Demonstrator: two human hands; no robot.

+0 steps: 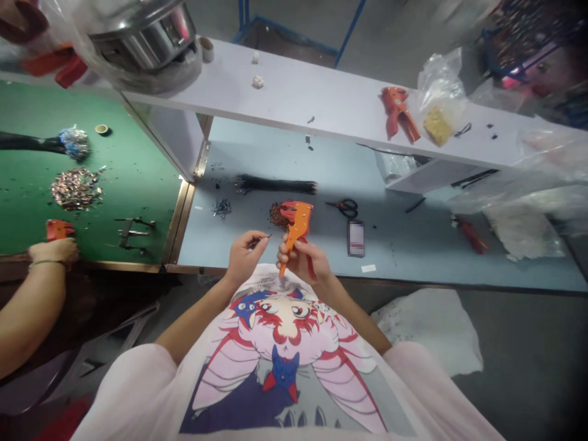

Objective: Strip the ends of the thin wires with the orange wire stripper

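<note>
My right hand (305, 257) is wrapped round the handles of an orange and red wire stripper (301, 222), its head tilted up and to the left over the bench. My left hand (247, 254) is closed in a pinch, with a thin dark wire end (269, 236) poking out past the fingertips towards the stripper; most of the wire is hidden by the fingers. Behind the stripper's jaws lies a heap of small brown bits (274, 214), partly covered by the tool. Beyond it a bundle of black wires (275, 185) lies sideways, its ends bare. A small pile of metallic pieces (222, 209) lies to the left.
Black-handled scissors (348, 208) and a phone (356, 237) lie right of the stripper. A raised white shelf (294, 92) spans the back, bearing another red wire stripper (399, 113) and plastic bags. On the left, a co-worker's hand (54, 251) holds a red tool at a green bench (138, 202).
</note>
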